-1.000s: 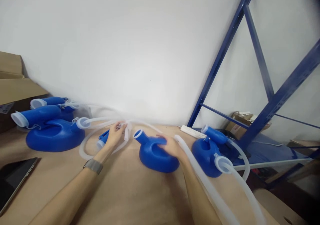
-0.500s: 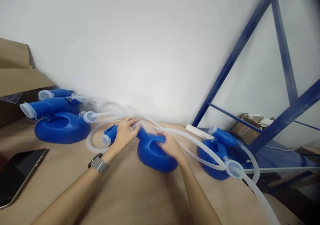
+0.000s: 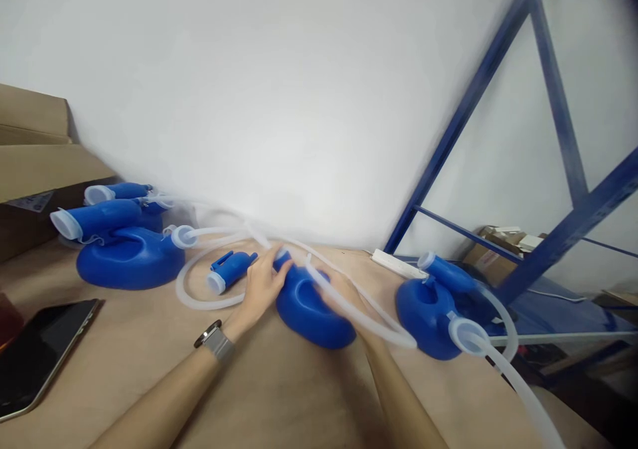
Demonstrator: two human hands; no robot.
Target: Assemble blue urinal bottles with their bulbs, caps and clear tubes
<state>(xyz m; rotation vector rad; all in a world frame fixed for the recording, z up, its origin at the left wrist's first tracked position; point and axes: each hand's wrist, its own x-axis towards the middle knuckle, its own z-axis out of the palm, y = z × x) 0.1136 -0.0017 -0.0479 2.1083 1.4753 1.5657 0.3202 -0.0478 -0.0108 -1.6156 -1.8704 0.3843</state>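
Observation:
A round blue plastic bottle (image 3: pixel 310 313) lies on the brown tabletop in the middle. My left hand (image 3: pixel 263 284) is closed around its short neck, where a clear soft tube (image 3: pixel 349 303) meets it. My right hand (image 3: pixel 339 293) rests on the bottle's top, fingers curved over it, with the tube crossing in front. A small blue cap piece (image 3: pixel 230 269) lies just left of my left hand inside a loop of tube.
Blue bottles with tubes (image 3: pixel 128 263) lie at the left, another blue bottle (image 3: pixel 432 309) at the right. A dark tablet (image 3: pixel 37 353) lies at the near left. Cardboard boxes (image 3: pixel 34 170) stand far left. A blue metal rack (image 3: pixel 563 203) and a white power strip (image 3: pixel 393 263) are at the right.
My left hand has moved from the tube bundle to the bottle's neck. The tube has swung over the bottle and my right hand. The view shifted slightly left.

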